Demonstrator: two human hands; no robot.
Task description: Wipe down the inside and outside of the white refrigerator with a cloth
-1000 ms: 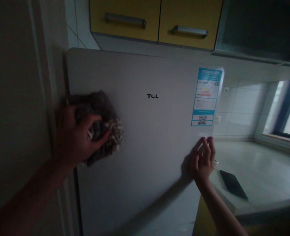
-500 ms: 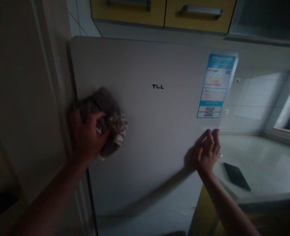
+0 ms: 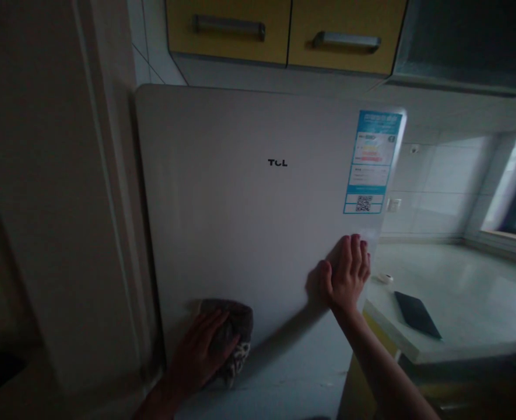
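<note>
A pale refrigerator door [image 3: 223, 221] marked TCL fills the middle of the head view. My left hand [image 3: 203, 350] presses a dark, bunched-up cloth [image 3: 235, 321] with a patterned edge against the lower left part of the door. Its fingers lie over the cloth. Against the door's right edge rests my right hand [image 3: 348, 271], its fingers stretched out and holding nothing. It sits just below a blue and white energy label [image 3: 372, 163] on the door's upper right.
Yellow cupboards [image 3: 231, 46] with metal handles hang above the refrigerator. On the right, a pale countertop [image 3: 467, 291] carries a dark flat object [image 3: 417, 314] and a small white item [image 3: 385, 279]. A door frame [image 3: 109, 175] stands close on the left.
My left hand has moved the cloth down and slightly right, from the door's left edge to its lower part. My right hand now lies flatter, fingers more spread. The view has shifted slightly.
</note>
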